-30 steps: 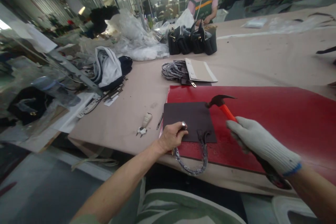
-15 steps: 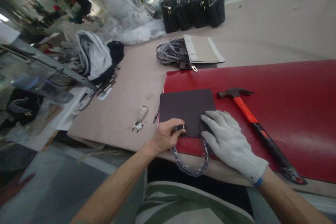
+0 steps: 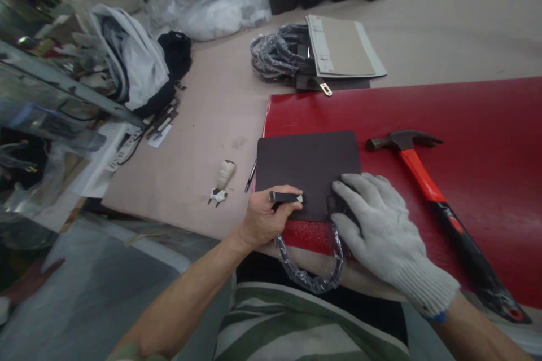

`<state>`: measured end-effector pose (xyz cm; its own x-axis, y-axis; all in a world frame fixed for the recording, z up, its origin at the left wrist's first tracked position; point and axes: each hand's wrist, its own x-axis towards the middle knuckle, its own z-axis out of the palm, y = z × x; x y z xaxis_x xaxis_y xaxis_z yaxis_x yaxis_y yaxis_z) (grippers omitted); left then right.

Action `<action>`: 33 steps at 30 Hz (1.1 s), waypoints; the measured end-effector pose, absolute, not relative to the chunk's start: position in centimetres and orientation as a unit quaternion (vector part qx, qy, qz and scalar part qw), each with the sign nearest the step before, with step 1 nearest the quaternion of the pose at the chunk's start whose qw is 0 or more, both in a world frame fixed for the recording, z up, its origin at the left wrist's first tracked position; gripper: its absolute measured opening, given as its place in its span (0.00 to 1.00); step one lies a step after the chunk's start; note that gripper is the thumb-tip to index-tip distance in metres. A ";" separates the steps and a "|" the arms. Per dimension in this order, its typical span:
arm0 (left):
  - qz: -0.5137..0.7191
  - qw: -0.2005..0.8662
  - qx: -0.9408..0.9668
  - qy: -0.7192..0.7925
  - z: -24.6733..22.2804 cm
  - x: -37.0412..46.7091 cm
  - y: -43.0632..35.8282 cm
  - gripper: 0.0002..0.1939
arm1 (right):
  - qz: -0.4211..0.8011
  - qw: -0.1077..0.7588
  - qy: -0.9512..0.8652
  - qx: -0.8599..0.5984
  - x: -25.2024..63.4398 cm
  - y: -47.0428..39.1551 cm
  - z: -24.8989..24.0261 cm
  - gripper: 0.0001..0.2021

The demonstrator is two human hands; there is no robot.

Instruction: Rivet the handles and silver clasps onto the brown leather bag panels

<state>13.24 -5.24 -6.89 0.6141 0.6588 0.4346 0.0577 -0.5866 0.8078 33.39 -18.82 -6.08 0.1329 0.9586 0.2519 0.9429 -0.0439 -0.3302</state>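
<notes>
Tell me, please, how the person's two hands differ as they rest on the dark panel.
The left hand is bare; the right hand wears a white knit glove. The left hand is curled around a small dark punch; the right hand lies flat, fingers spread, holding nothing. Both press on the near edge of the dark leather panel, by its wrapped handle.

Readable text: none anywhere in view
Hammer (image 3: 440, 203), right of the gloved right hand (image 3: 383, 231): red and black handle, no brand or number legible
Dark panel (image 3: 307, 166), under both hands: plain surface, no lettering
Punch (image 3: 285, 198), in the left hand (image 3: 265, 214): no marking to be made out
Beige folder (image 3: 345, 48), far beyond the hands: no print visible
Paper slips (image 3: 161, 127), far to the left of the left hand: dark marks, too small and blurred to read
</notes>
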 end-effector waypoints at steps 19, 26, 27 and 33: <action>0.322 0.318 0.877 0.162 -6.7 14.4 -5.2 0.06 | 0.007 0.228 -0.655 -0.720 33.4 -19.1 -6.2 0.22; 0.299 0.306 0.882 0.199 -6.8 14.5 -5.6 0.05 | -0.020 0.317 -0.584 -0.747 34.5 -20.3 -4.6 0.19; 0.298 0.301 0.884 0.195 -6.8 14.6 -5.6 0.05 | -0.048 0.301 -0.554 -0.775 35.1 -20.9 -3.9 0.20; 0.303 0.289 0.887 0.197 -6.8 14.9 -5.7 0.04 | 0.099 0.047 -0.384 -0.917 39.6 -23.4 -1.4 0.21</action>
